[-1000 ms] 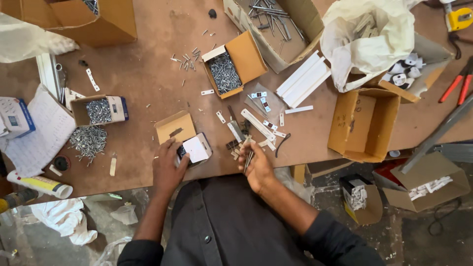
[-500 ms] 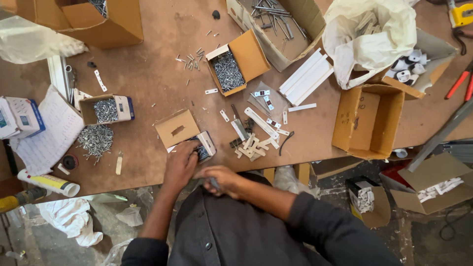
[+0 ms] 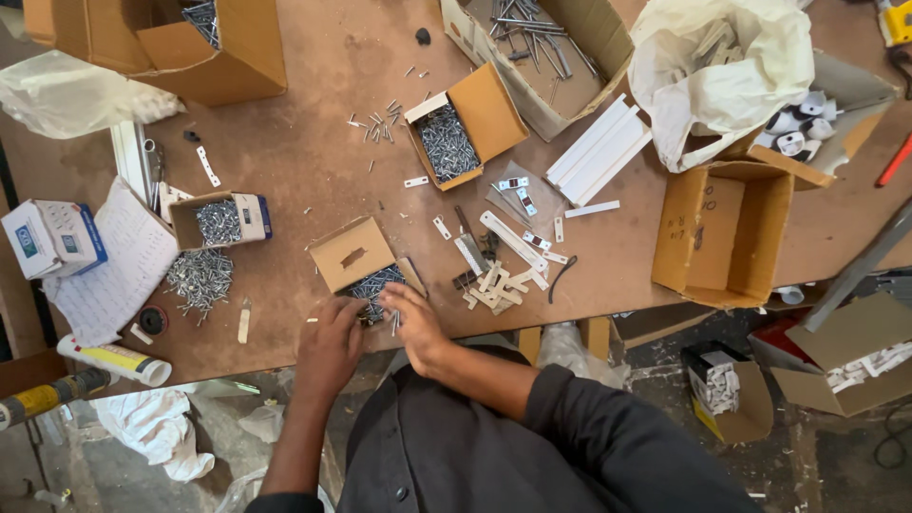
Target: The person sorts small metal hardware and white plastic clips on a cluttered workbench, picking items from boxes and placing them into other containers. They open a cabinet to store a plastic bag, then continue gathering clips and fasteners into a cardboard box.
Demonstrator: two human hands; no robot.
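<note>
A small open cardboard box of screws (image 3: 353, 256) lies near the table's front edge, with its flap folded back. My left hand (image 3: 328, 344) rests on the table edge at the box's near-left corner, fingers spread and touching it. My right hand (image 3: 415, 325) reaches across to the box's near-right side with curled fingers. A few screws (image 3: 393, 323) stick out under its fingertips. A dark sleeve covers my right forearm.
Right of the hands lie white flat brackets (image 3: 499, 280) and strips. Behind them stand a larger open screw box (image 3: 451, 142), white profiles (image 3: 598, 152) and an empty carton (image 3: 722, 233). To the left are loose screws (image 3: 199, 277), another screw box (image 3: 220, 220), paper and a sealant tube (image 3: 114, 359).
Both hands have moved forward from near my body to the small screw box. Before that, the right hand pulled back from the bracket pile. The view has shifted slightly.
</note>
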